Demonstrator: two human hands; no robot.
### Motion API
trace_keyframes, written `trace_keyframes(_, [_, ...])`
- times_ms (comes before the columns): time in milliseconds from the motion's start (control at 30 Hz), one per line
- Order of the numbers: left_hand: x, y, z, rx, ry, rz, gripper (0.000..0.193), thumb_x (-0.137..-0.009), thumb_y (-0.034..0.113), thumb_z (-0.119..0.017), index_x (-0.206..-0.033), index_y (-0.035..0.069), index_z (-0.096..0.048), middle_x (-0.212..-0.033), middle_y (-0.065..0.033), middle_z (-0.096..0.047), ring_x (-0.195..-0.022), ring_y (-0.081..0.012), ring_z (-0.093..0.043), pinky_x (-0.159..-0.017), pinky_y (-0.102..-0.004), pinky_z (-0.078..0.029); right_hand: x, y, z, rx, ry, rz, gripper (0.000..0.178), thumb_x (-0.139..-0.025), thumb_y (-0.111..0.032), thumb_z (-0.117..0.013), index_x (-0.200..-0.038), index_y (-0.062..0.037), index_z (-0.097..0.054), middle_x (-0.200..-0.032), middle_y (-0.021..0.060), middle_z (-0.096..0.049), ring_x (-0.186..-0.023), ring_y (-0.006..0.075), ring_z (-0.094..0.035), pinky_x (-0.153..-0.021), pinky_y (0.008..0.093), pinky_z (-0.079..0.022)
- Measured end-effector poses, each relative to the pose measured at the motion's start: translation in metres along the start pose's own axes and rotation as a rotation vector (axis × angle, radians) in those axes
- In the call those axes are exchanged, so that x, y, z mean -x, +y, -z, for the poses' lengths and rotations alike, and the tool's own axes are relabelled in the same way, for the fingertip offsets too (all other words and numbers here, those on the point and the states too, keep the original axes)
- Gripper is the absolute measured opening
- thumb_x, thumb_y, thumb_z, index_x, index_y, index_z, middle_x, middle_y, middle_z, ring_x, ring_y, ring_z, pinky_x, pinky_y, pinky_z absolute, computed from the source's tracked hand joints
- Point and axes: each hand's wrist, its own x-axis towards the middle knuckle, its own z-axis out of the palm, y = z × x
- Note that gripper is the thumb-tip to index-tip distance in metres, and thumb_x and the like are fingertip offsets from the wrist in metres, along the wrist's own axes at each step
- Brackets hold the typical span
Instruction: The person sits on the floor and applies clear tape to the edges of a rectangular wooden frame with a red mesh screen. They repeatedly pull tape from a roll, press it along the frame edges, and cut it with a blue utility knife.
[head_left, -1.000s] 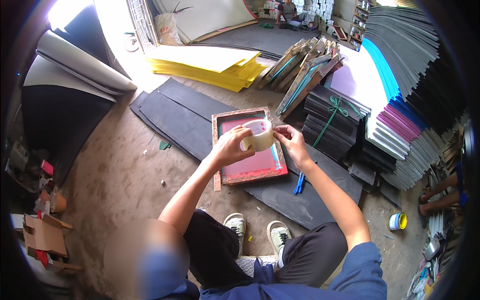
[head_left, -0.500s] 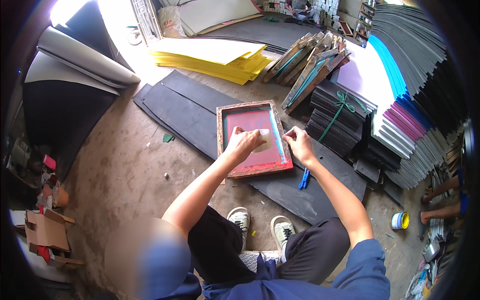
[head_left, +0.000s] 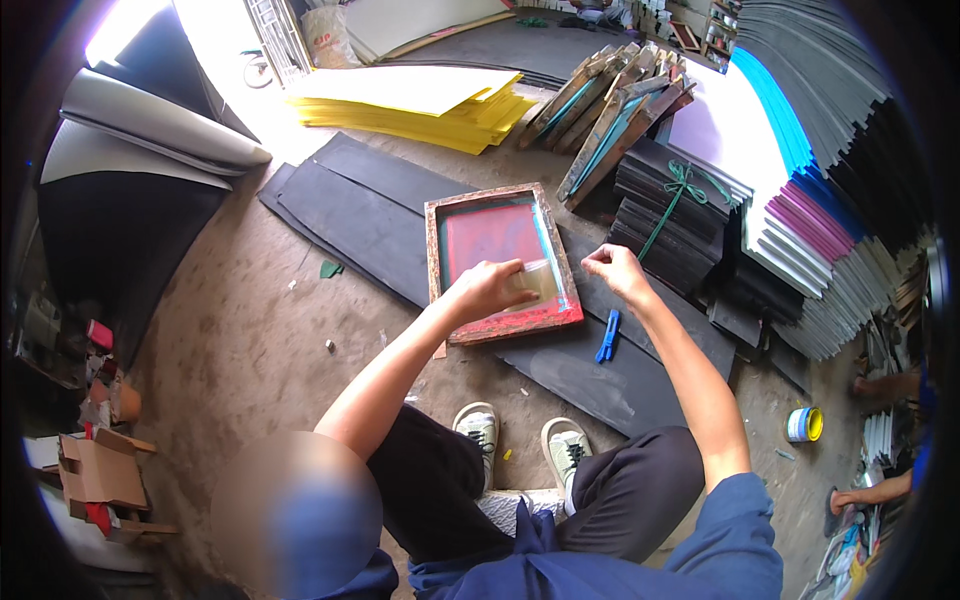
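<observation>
A screen-printing frame (head_left: 435, 262) with a worn wooden rim and a red mesh (head_left: 485, 235) lies on dark sheets. My left hand (head_left: 488, 288) is over the lower part of the mesh, its thumb and fingers closed round a translucent tan roll (head_left: 540, 283) that looks like clear tape. Just right of the rim, my right hand (head_left: 618, 270) is held in a pinch, thumb against fingertips. Whatever is between them is too small to make out. A slim blue tool (head_left: 608, 336) lies on the dark sheets below the right hand.
Several old wooden frames (head_left: 610, 125) lean beyond my right hand, beside a tied black stack (head_left: 665, 220). Yellow sheets (head_left: 410, 110) are piled farther back. A yellow can (head_left: 803, 425) stands at right, near another person's hand (head_left: 848, 500). A cardboard box (head_left: 105, 470) sits at left.
My left hand has shifted with the roll toward the near side of the frame. The right hand has moved farther right of the rim, still pinched. Another person's arm now reaches in at right.
</observation>
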Motion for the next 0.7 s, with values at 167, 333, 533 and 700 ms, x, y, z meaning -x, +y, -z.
trace_keyframes(167, [0.005,-0.028,0.013,-0.312,0.014,0.205,0.051,-0.075,0.053,-0.062,-0.084,0.003,-0.063,-0.069,-0.0162,-0.063,-0.068,-0.0315,-0.064,-0.065,-0.0390,-0.051,0.005,-0.021,-0.001,0.094,0.065,0.100,0.012,-0.078,-0.010,-0.064,-0.084,0.0004,-0.064,-0.078,0.0067,-0.065,-0.073,0.0125,-0.060,-0.068,0.0260,-0.047])
trace_keyframes(333, [0.010,-0.040,0.019,0.080,0.129,0.027,0.053,-0.074,0.053,-0.064,-0.076,0.000,-0.061,-0.064,-0.0177,-0.061,-0.061,-0.0298,-0.062,-0.056,-0.0370,-0.048,-0.007,0.000,0.031,-0.073,0.066,0.046,0.013,-0.078,-0.008,-0.064,-0.085,0.0022,-0.064,-0.078,0.0072,-0.065,-0.074,0.0125,-0.060,-0.068,0.0261,-0.046])
trace_keyframes(533, [0.038,-0.080,0.032,-0.407,0.248,-0.020,0.045,-0.073,0.054,-0.062,-0.068,0.010,-0.064,-0.057,-0.0088,-0.061,-0.056,-0.0233,-0.061,-0.079,-0.0337,-0.039,-0.008,0.021,0.064,0.053,0.256,0.005,0.013,-0.077,-0.012,-0.065,-0.081,-0.0003,-0.066,-0.074,0.0067,-0.065,-0.070,0.0119,-0.060,-0.067,0.0263,-0.046])
trace_keyframes(700, [0.060,-0.115,0.049,-0.399,0.273,0.044,0.041,-0.073,0.045,-0.066,-0.065,0.006,-0.062,-0.054,-0.0127,-0.057,-0.054,-0.0283,-0.058,-0.070,-0.0332,-0.044,-0.014,0.070,0.076,-0.076,0.203,-0.078,0.014,-0.075,-0.015,-0.067,-0.079,-0.0017,-0.067,-0.072,0.0051,-0.065,-0.069,0.0117,-0.059,-0.066,0.0269,-0.044])
